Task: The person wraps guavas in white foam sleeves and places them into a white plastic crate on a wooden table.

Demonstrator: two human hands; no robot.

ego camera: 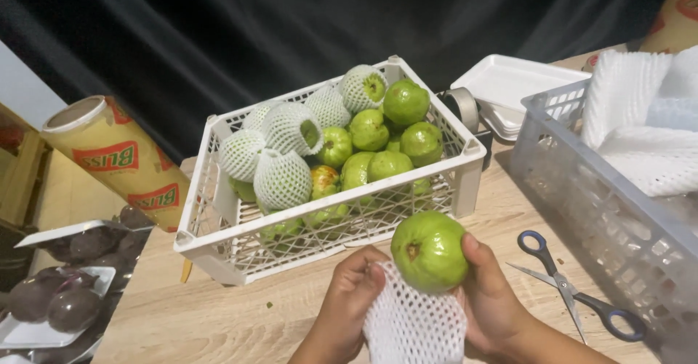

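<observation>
My right hand [491,296] grips a green guava [430,251] from the right side, just in front of a white plastic crate [218,244]. My left hand [349,298] pinches the rim of a white foam net sleeve [414,328] that hangs under the guava. Only the fruit's lower part sits in the net's mouth. The crate holds several bare green guavas [406,102] on its right and several net-wrapped ones [282,178] on its left.
Blue-handled scissors [563,284] lie on the wooden table [218,320] to the right. A grey crate [582,182] with white foam nets stands at the right, stacked white trays [509,80] behind it. A yellow film roll [116,157] and trays of dark purple fruit [65,298] sit left.
</observation>
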